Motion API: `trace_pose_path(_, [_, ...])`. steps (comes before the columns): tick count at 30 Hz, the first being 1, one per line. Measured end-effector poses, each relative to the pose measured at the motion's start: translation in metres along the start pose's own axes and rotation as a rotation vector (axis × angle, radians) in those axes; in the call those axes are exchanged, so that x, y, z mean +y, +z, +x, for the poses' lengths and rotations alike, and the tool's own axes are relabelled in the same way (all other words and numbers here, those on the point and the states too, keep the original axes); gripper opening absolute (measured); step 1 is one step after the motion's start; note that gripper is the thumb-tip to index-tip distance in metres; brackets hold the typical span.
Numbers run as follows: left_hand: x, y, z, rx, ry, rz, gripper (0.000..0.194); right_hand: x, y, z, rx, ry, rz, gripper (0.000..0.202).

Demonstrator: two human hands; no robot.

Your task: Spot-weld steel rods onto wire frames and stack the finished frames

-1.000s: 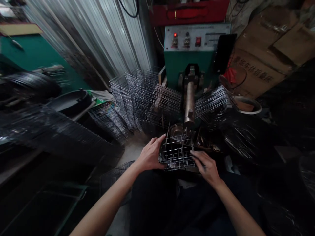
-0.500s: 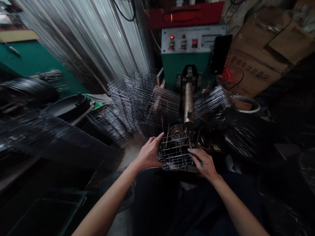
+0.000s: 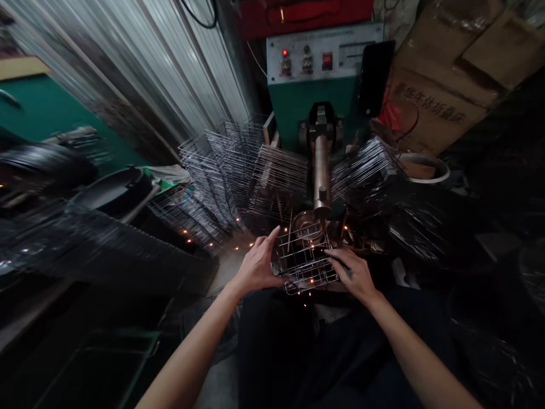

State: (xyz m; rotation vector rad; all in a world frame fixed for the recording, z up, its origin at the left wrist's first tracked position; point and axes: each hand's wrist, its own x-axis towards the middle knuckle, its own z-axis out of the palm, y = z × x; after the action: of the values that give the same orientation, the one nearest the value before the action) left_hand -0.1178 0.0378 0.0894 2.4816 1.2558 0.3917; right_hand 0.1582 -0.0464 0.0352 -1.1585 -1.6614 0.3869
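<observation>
Between my two hands is a small wire basket [image 3: 304,258] of thin metal rods, its far edge under the tip of the spot welder's electrode arm [image 3: 322,176]. My left hand [image 3: 258,264] grips the basket's left side, thumb toward me and fingers along the far left edge. At the right side, my right hand [image 3: 353,272] holds the basket, its fingertips on the wires. Orange sparks fly around the basket and over the floor to the left. A round metal part [image 3: 307,224] lies behind the basket, below the arm.
The green welder body [image 3: 315,94] has a panel with a lit red lamp, and a black phone [image 3: 377,79] rests against it. Stacked wire panels [image 3: 221,165] stand at left, more wire pieces [image 3: 366,170] at right. A cardboard box [image 3: 434,108] leans at the back right.
Sparks have appeared around the basket and the electrode tip. The basket is slightly turned, and both hands keep their hold. The whole view has shifted a little.
</observation>
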Motion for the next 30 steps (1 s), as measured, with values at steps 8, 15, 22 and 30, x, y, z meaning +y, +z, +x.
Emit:
trace_pose_path(8, [-0.018, -0.002, 0.029, 0.022, -0.015, -0.037, 0.133, 0.013, 0.007, 0.026, 0.058, 0.025, -0.008, 0.019])
trace_pose_path(15, [-0.018, 0.005, 0.028, 0.04, 0.01, -0.042, 0.13, 0.013, 0.01, 0.025, 0.107, 0.092, -0.011, 0.014])
trace_pose_path(22, [-0.021, -0.004, 0.045, 0.018, -0.074, -0.106, 0.132, 0.03, 0.008, 0.037, 0.135, 0.17, -0.084, 0.017])
trace_pose_path(30, [-0.038, 0.005, 0.062, 0.083, 0.017, -0.176, 0.132, 0.035, 0.002, 0.046, 0.061, 0.151, -0.012, 0.008])
